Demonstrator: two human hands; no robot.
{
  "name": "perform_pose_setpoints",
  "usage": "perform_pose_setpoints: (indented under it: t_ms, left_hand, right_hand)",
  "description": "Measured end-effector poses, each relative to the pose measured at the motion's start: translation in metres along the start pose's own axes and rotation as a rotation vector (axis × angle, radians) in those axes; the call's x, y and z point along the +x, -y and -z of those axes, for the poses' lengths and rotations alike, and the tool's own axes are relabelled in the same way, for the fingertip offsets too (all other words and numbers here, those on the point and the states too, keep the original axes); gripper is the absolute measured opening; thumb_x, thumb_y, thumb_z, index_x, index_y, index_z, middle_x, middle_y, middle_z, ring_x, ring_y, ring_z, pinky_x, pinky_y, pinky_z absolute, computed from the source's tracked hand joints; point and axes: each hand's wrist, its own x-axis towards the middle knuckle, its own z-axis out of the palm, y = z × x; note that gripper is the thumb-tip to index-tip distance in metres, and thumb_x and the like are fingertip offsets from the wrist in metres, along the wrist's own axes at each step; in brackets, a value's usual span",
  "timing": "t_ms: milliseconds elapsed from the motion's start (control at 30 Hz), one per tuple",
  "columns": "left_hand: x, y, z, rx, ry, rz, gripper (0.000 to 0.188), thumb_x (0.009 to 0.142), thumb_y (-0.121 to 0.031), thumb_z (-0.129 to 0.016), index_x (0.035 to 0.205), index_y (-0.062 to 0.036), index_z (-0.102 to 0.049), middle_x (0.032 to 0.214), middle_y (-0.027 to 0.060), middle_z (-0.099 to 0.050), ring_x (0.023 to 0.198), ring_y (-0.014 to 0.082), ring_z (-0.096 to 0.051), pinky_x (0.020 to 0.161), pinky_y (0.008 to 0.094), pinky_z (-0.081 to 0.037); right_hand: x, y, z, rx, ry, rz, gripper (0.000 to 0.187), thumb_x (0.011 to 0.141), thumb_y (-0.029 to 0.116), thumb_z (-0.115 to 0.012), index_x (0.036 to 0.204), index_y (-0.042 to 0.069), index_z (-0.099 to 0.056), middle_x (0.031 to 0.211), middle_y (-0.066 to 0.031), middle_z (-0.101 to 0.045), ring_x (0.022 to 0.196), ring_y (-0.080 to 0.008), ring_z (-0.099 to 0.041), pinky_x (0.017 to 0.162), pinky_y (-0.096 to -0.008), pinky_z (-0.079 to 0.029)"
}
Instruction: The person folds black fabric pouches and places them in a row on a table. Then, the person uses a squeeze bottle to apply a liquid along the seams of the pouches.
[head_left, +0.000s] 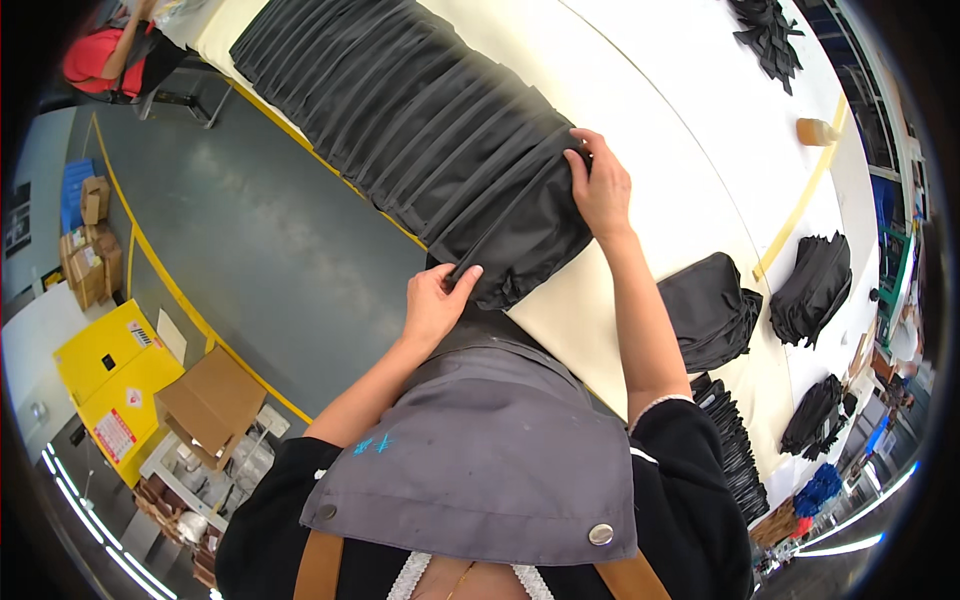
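Note:
A long row of black fabric pieces (pixel 400 130) lies overlapped like shingles along the near edge of a pale table. At the row's near end, my left hand (pixel 437 303) pinches the edge of the closest black fabric piece (pixel 525 235) between thumb and fingers. My right hand (pixel 602 187) grips the same end at its far right corner, thumb and fingertips bent over the edge. The cloth between my hands looks smooth on top and bunched along its lower edge. How many layers each hand holds is hidden.
Black fabric stacks (pixel 708 308) and bundles (pixel 810 290) sit on the table to my right. A bottle of amber liquid (pixel 817 132) stands farther back. Left of the aisle are a yellow cabinet (pixel 120 380) and cardboard boxes (pixel 210 405). Another person (pixel 115 60) sits at the far left.

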Motion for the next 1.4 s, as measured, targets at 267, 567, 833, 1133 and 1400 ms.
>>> perform_pose_setpoints:
  t_ms: [267, 567, 833, 1133, 1400]
  left_hand:
    - [0.009, 0.013, -0.017, -0.351, -0.082, 0.018, 0.030, 0.089, -0.022, -0.072, 0.075, 0.0023, -0.062, 0.061, -0.0030, -0.057, 0.055, 0.0026, -0.046, 0.049, 0.0215, -0.037]
    - [0.001, 0.007, -0.006, -0.324, 0.013, -0.033, 0.023, 0.092, -0.018, -0.069, 0.082, 0.0011, -0.059, 0.064, -0.0079, -0.051, 0.058, -0.0007, -0.040, 0.050, 0.0186, -0.031]
    - [0.000, 0.007, -0.004, -0.342, -0.008, 0.006, 0.020, 0.094, -0.017, -0.066, 0.088, 0.0014, -0.060, 0.064, -0.0078, -0.049, 0.057, -0.0002, -0.039, 0.050, 0.0193, -0.031]
    - [0.013, 0.007, -0.011, -0.038, -0.163, -0.043, 0.027, 0.090, -0.021, -0.071, 0.085, 0.0031, -0.060, 0.058, -0.0052, -0.051, 0.054, 0.0015, -0.040, 0.049, 0.0206, -0.032]
    - [0.010, 0.009, -0.013, -0.240, -0.091, -0.146, 0.026, 0.096, -0.022, -0.062, 0.085, 0.0004, -0.056, 0.060, -0.0023, -0.054, 0.055, 0.0033, -0.046, 0.051, 0.0219, -0.037]
  right_hand:
    - [-0.018, -0.040, 0.015, 0.027, -0.114, -0.064, 0.042, 0.085, 0.022, -0.073, 0.120, 0.007, -0.055, 0.109, -0.0099, -0.060, 0.086, -0.0226, -0.061, 0.073, -0.0342, -0.049]
    - [-0.071, -0.093, 0.121, 0.073, -0.182, -0.480, 0.021, 0.094, 0.019, -0.062, 0.103, 0.002, -0.068, 0.090, -0.0071, -0.071, 0.086, -0.0132, -0.067, 0.074, -0.0270, -0.051]
    - [-0.034, -0.037, 0.023, 0.152, -0.073, -0.268, 0.019, 0.088, 0.020, -0.069, 0.095, 0.003, -0.065, 0.083, -0.0057, -0.068, 0.079, -0.0142, -0.064, 0.076, -0.0287, -0.050]
    - [-0.026, -0.030, -0.001, -0.046, 0.024, -0.300, 0.040, 0.082, 0.041, -0.071, 0.100, 0.007, -0.061, 0.093, -0.0125, -0.066, 0.087, -0.0346, -0.063, 0.077, -0.0414, -0.050]
    - [-0.060, -0.129, 0.083, -0.320, -0.313, -0.234, 0.049, 0.081, 0.036, -0.073, 0.115, 0.003, -0.058, 0.111, -0.0139, -0.063, 0.106, -0.0327, -0.057, 0.089, -0.0410, -0.046]
